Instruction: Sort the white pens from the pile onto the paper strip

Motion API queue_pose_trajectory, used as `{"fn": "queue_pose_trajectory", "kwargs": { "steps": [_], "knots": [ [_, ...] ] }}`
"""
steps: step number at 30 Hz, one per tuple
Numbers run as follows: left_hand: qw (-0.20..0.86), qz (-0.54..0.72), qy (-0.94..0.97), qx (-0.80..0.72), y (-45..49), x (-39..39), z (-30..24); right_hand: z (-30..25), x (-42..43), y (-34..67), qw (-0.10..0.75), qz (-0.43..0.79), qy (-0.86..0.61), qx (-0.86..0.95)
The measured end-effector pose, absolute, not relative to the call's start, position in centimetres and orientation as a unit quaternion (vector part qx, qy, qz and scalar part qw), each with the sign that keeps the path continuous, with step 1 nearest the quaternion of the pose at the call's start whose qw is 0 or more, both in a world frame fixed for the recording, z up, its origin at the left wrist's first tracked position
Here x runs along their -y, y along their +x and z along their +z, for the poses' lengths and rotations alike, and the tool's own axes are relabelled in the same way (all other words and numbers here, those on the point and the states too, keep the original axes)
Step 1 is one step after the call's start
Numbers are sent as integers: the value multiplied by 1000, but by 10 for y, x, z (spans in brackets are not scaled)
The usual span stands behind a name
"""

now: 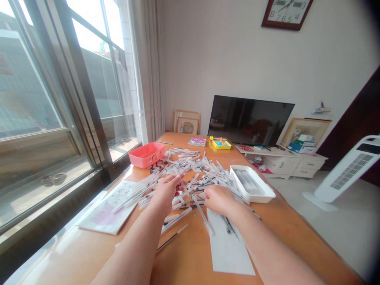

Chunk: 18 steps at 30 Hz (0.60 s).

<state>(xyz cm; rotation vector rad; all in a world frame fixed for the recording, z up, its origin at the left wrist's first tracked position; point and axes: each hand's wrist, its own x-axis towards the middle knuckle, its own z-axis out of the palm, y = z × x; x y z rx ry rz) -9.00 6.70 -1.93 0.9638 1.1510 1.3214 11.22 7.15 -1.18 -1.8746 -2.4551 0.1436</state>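
Note:
My left hand [166,192] is closed around a translucent pen barrel [183,184], which points up and away from the fingers. To its right, my right hand [219,198] is curled with the fingertips together, low over the pile; whatever it pinches is hidden. Around both hands spreads a heap of clear pen barrels [204,168], some with black caps, mixed with dark ink refills. A white sheet of paper [228,253] lies under my right wrist, with several refills on it. One refill [172,238] rests alone on the table between my forearms.
A red plastic box [146,155] stands at the back left, a white tray [264,194] of refills at the right. A booklet [103,213] lies at the left table edge. Farther back are a magazine [197,141] and a yellow box [221,145].

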Motion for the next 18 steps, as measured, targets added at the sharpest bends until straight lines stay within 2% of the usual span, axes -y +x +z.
{"fn": "queue_pose_trajectory", "kwargs": {
  "steps": [4,6,10,13,18],
  "knots": [
    [552,552,404,-477,-89,-65,-17,-10,-72,117,48,53,-594,801],
    [551,553,405,-476,-88,-65,-17,-10,-73,121,88,73,-591,799],
    [541,552,418,-478,-86,-66,-18,-11,-81,128,253,144,-571,767],
    [535,544,435,-477,-85,-66,-18,-12,-86,131,378,265,-530,712],
    [538,524,462,-472,-84,-64,-17,-6,-85,134,489,429,-470,596]
  ]
}}
